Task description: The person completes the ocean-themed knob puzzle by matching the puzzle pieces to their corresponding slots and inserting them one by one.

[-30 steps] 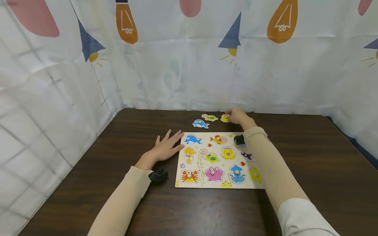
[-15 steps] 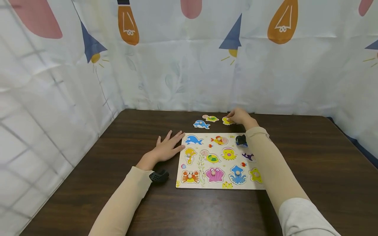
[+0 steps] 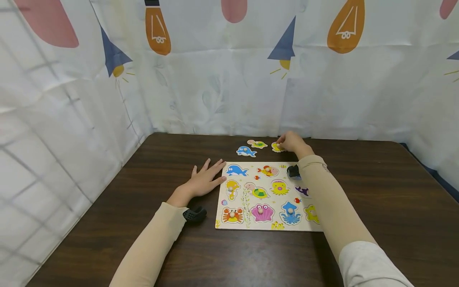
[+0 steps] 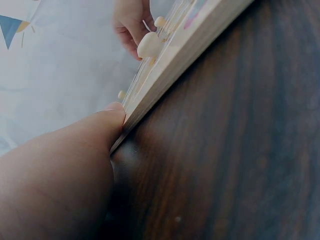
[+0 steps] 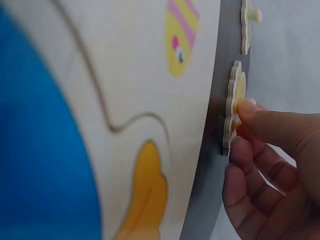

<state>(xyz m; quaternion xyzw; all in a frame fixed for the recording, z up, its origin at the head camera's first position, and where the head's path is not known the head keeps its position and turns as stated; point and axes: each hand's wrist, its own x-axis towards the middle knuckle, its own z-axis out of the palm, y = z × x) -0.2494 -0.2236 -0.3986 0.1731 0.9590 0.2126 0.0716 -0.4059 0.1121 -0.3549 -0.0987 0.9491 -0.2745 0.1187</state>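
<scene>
My right hand [image 3: 293, 142] is at the far side of the table, thumb and fingers pinching the knob of a yellow octopus puzzle piece [image 5: 232, 107]. The piece appears to lie flat on the table or only just over it. My left hand [image 3: 202, 181] rests with fingers spread at the left edge of a wooden peg puzzle board [image 3: 265, 226], its thumb [image 4: 107, 122] touching the edge. Left of the octopus piece lie a turtle piece [image 3: 257, 144] and a blue whale piece [image 3: 246, 151]. My right sleeve hides the board's right side.
Knobbed pieces sit in the board, among them a crab [image 3: 232, 215], a pink shell [image 3: 262, 213], a blue squid [image 3: 290, 214] and a seahorse [image 3: 232, 189]. The whale, turtle and octopus pictures on the board have no knobs. A patterned curtain [image 3: 229, 87] hangs behind the table.
The octopus piece and my right hand have shifted slightly toward the board compared with one second ago. My left hand has stayed at the board's edge.
</scene>
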